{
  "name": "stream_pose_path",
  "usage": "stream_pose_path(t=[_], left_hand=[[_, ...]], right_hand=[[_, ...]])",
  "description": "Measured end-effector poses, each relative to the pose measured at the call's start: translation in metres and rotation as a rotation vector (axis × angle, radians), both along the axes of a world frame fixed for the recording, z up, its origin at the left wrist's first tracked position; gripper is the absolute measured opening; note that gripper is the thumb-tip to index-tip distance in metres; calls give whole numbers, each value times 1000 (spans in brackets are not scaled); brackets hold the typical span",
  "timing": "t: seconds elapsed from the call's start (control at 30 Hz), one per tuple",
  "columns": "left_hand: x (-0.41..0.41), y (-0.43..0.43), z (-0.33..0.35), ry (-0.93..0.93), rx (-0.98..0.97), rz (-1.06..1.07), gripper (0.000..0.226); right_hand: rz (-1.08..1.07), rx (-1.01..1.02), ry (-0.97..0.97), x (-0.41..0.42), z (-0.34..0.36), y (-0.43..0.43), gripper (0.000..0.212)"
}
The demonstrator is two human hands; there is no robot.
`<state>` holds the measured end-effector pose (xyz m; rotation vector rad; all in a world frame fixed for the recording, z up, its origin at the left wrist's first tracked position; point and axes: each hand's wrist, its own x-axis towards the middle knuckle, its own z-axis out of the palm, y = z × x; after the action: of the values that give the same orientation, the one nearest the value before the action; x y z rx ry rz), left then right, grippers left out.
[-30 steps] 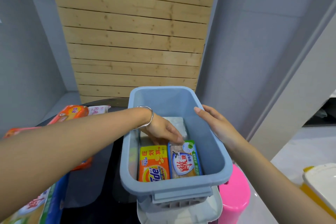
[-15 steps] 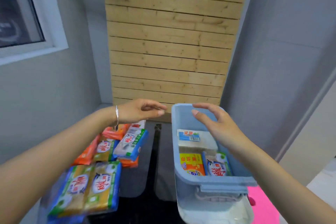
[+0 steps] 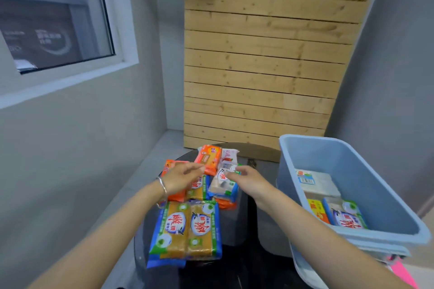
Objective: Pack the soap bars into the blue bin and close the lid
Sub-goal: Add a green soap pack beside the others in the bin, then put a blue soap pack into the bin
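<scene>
The blue bin (image 3: pixel 347 185) stands open at the right end of the dark desk (image 3: pixel 239 256). On its floor lie three wrapped soap bars: a white pack with a barcode label (image 3: pixel 315 182) toward the far wall of the bin, and nearer the camera an orange-and-yellow pack (image 3: pixel 317 210) with a clear blue-and-green pack (image 3: pixel 347 214) touching its right side.

Left of the bin, well apart from it, a loose pile of soap bars (image 3: pixel 206 185) lies on the desk. Closest to the camera is a double pack of amber bars in blue-and-green wrap (image 3: pixel 187 230). At the far end of the pile lie an orange pack (image 3: pixel 209 158) and, just beside it on the bin's side, a white-and-pink pack (image 3: pixel 229 155).

Both hands reach over the pile. The left hand (image 3: pixel 180 177), a silver bangle (image 3: pixel 162 186) on its wrist, hangs above the orange packs, fingers loosely spread and gripping nothing. The right hand (image 3: pixel 249 178), on the bin's side of the pile, has its fingers (image 3: pixel 231 175) parted at a clear-wrapped pack (image 3: pixel 223 183); whether they touch it I cannot tell.

Behind the desk rises a wall of pale wooden planks (image 3: pixel 270 54), and a window (image 3: pixel 54 19) sits far left of the bin.
</scene>
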<state>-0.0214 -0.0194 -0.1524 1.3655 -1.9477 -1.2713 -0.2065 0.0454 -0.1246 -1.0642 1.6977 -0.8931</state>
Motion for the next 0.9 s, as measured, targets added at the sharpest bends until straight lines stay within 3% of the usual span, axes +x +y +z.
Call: stream_pose_path(t=[0.2,0.37,0.43,0.6,0.9], left_hand=[[-41,2,-16,19,192,28,52],[-51,0,-19,-49,105,36,44],[-53,2,-19,47,106,43,43],[-56,3,5,527,140,187,21],[-79,12,65,663,87,79,21]], right_hand=[[-276,169,-212,3,-26,-11,52],[-314,48,-311,7,-34,-15,32],[-349,-39,-347,8,-31,-14,35],[-288,-275,-434,12,2,-4,32],[4,-338,-420,-47,65,26,33]])
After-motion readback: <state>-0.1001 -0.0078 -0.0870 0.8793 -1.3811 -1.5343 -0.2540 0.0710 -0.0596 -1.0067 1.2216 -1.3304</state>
